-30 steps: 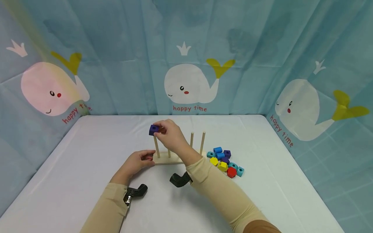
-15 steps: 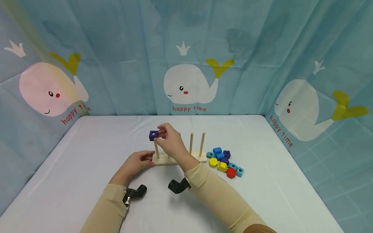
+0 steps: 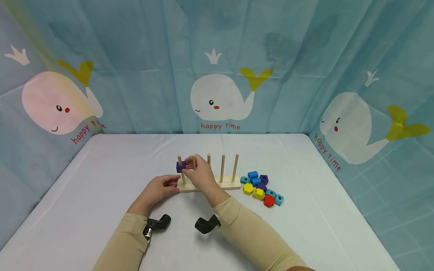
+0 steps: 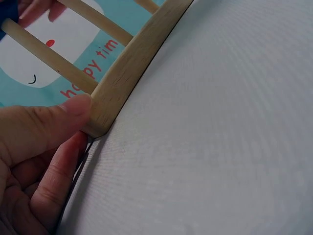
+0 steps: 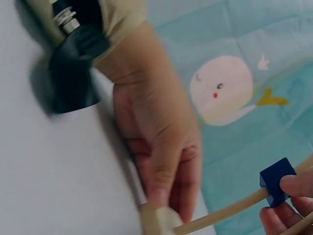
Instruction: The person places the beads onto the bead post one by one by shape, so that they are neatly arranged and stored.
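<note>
My right hand [image 3: 202, 176] pinches a purple cube bead [image 3: 178, 168] between thumb and fingers. The leftmost peg [image 3: 179, 157] of a wooden peg stand passes through the bead, which sits partway up it. In the right wrist view the bead [image 5: 272, 182] looks dark blue, with the thumb on one face. My left hand [image 3: 156, 191] grips the left end of the stand's base [image 3: 228, 183]. Seen from the left wrist, the thumb lies over the corner of the base [image 4: 120, 78] and a finger is at its underside. Part of the second peg is behind the right fingers.
Right of the stand lies a loose group of beads: yellow [image 3: 259, 194], red [image 3: 269, 201], teal [image 3: 279, 200], blue [image 3: 252, 174] and purple [image 3: 264, 179]. A white cloth covers the table [image 3: 322, 226]. Behind it hangs a blue curtain [image 3: 142, 101] with whale prints.
My right hand has lowered the purple bead from the top of the leftmost peg to partway down it, so the peg's tip now shows above the bead. The left hand stays in place.
</note>
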{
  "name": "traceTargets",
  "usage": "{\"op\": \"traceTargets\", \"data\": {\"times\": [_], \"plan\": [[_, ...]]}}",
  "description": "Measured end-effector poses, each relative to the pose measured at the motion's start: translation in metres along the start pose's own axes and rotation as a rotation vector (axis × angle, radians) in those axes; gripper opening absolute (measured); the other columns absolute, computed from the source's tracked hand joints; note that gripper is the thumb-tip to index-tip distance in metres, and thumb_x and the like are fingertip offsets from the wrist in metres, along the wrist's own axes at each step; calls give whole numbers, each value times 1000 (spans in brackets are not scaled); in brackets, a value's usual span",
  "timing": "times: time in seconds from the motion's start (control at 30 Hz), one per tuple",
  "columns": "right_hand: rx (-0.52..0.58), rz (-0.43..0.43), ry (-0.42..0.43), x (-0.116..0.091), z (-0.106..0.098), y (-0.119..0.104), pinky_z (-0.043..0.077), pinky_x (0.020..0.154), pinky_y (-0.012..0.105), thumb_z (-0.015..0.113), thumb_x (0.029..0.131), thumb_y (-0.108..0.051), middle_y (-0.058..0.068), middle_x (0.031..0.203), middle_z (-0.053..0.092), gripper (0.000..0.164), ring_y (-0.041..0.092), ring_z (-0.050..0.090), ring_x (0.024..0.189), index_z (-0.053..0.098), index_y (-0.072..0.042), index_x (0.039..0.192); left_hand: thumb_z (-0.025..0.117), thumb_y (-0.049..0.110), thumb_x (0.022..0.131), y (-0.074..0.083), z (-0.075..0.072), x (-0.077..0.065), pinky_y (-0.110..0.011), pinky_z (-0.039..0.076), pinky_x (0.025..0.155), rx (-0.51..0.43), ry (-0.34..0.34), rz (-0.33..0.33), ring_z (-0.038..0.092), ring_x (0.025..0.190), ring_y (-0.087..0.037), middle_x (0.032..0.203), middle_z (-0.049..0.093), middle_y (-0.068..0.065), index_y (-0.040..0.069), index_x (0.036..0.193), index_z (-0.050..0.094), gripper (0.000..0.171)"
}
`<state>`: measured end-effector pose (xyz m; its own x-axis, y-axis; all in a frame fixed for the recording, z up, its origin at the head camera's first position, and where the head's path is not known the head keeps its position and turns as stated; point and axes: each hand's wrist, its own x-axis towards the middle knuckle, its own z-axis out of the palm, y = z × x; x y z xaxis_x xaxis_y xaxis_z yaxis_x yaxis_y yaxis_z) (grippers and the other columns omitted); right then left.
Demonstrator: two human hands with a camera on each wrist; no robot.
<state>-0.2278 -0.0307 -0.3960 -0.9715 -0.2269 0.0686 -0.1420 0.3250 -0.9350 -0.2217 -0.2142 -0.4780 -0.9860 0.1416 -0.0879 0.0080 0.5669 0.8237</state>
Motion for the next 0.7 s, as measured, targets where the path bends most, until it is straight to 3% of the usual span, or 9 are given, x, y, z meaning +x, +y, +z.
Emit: {"op": "traceTargets", "data": {"times": [0.47,0.7], "plan": [[-75,58,20,-1,11,23,47,81,29,72,78,-10,1,95,64,22,14,60,92,59,-12,97,75,27,74,0,-1,1,-33,46,80,-6,-1,18,58,90,-15,100,66,-5,6,121,59,54],[-68,80,21,-3,17,38,47,75,26,72,76,-6,2,90,63,22,13,58,85,59,-10,94,75,26,75,-1,-1,1,-32,45,79,-5,2,27,58,89,-14,98,66,-4,8,121,60,52]]}}
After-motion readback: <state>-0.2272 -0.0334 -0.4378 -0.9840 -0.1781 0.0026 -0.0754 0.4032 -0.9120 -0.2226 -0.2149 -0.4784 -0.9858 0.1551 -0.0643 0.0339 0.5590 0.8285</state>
